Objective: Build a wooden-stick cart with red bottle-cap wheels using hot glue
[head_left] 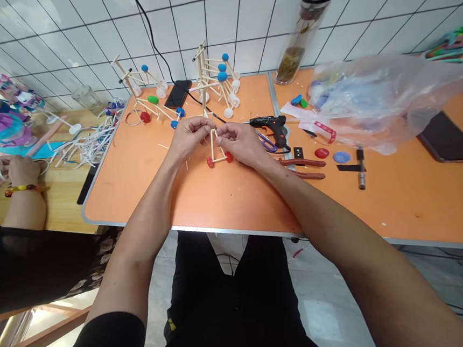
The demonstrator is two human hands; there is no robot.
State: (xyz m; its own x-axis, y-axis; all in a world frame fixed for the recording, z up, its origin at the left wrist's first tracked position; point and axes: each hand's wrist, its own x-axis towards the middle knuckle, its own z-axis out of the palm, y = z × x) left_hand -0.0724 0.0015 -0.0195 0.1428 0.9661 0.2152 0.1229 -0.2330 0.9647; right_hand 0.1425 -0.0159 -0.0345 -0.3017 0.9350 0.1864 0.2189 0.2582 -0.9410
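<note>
My left hand (190, 136) and my right hand (241, 143) meet above the orange table (144, 192), their fingertips pinching the top of a small wooden-stick frame (216, 145). The frame stands on the table with red wheels at its base, one at each side (210, 162). A thin stick seems to be held between my fingers, though they partly hide the joint. A black hot glue gun (272, 129) lies just beyond my right hand, and purple-handled scissors (267, 142) sit beside it.
Stick models with blue balls (215, 83) stand behind my hands, near a black phone (178, 94). Red-handled pliers (302, 167), a plastic bag (387, 100) and a glass bottle (298, 32) lie right. A co-worker's hands (19, 176) work at a wooden table at left.
</note>
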